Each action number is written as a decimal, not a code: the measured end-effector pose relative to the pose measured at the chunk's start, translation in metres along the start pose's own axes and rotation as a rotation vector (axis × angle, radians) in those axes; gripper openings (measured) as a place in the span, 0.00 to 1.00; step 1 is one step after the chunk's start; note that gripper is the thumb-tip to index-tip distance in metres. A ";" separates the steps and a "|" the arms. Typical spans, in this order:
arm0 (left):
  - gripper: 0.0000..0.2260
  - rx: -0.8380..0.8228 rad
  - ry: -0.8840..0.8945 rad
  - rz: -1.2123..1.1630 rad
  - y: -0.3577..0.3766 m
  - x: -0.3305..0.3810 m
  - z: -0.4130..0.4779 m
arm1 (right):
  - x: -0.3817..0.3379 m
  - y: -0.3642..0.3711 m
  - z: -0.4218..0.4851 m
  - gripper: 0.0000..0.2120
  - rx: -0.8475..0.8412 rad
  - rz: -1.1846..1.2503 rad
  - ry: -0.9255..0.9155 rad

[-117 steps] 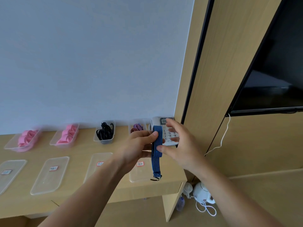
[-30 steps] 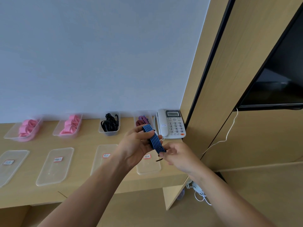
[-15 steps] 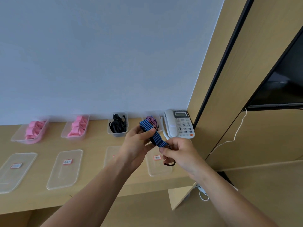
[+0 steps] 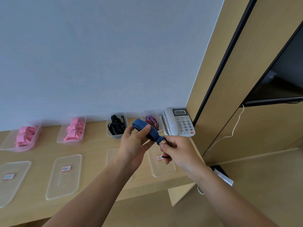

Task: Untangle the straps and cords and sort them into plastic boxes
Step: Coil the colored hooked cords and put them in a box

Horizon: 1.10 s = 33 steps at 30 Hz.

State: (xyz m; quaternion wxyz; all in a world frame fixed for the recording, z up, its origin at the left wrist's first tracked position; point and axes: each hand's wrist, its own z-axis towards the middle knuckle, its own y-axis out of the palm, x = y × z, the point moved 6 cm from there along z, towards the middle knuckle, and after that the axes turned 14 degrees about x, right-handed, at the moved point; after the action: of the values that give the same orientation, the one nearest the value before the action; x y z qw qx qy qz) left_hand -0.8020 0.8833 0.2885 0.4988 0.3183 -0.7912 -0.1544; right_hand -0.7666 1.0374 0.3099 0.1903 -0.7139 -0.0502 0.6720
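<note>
A blue striped strap (image 4: pixel 144 128), folded into a bundle, is held above the wooden desk (image 4: pixel 91 149). My left hand (image 4: pixel 134 141) grips the bundle with thumb on top. My right hand (image 4: pixel 178 153) pinches the thin black cord at the strap's end. Behind the hands stands a clear box (image 4: pixel 151 113) with red and purple straps. Left of it are a box of black cords (image 4: pixel 116 125) and two boxes of pink straps (image 4: pixel 73 130) (image 4: pixel 24 136).
Several clear lids with red-edged labels (image 4: pixel 64 176) (image 4: pixel 9 179) (image 4: pixel 162 164) lie along the desk's front. A white telephone (image 4: pixel 178 122) sits at the back right corner by a wooden panel. A dark screen (image 4: pixel 282 82) hangs at the right.
The strap hung long from both hands; it is now folded into a compact bundle. The right hand moved from the strap's side to the black cord at its end. The view tilted up and shifted right.
</note>
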 end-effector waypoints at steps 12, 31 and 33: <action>0.18 -0.104 -0.069 0.056 -0.009 -0.003 0.006 | 0.021 0.015 0.003 0.12 0.083 0.259 0.266; 0.21 -0.027 -0.018 0.479 0.006 -0.019 0.123 | 0.059 0.033 0.119 0.21 -0.060 0.022 0.265; 0.24 -0.015 -0.030 0.506 0.010 -0.022 0.141 | 0.068 0.034 0.141 0.22 -0.085 -0.072 0.223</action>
State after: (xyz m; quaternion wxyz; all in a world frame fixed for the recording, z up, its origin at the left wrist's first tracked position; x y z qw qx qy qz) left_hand -0.9238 0.8949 0.2148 0.5122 0.1041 -0.8518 -0.0353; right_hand -0.9045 1.0567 0.2310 0.1882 -0.7894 -0.0829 0.5783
